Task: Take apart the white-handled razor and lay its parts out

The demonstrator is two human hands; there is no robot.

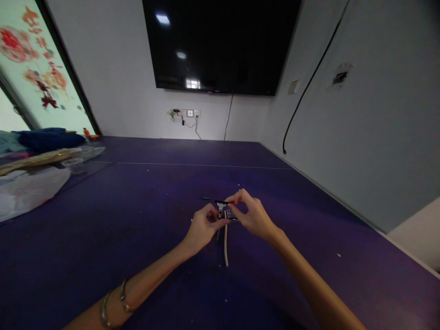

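Observation:
My left hand (203,228) is closed in a pinch at the lower left side of a small black-and-silver device (222,208), whose exact kind I cannot make out. On its right, my right hand (250,211) pinches the upper edge with thumb and forefinger. A pale, thin cable (226,250) hangs down below the device between the hands. Fingers hide part of the device and where the cable meets it. Just beyond the hands, a small dark green stick-like piece (205,198) lies on the purple surface.
The purple surface (154,256) carries scattered white specks. Folded cloths (48,140) and clear plastic bags (34,188) lie at the left. A large screen (223,46) hangs on the wall above sockets (190,113). A black cable (309,82) dangles along the right wall.

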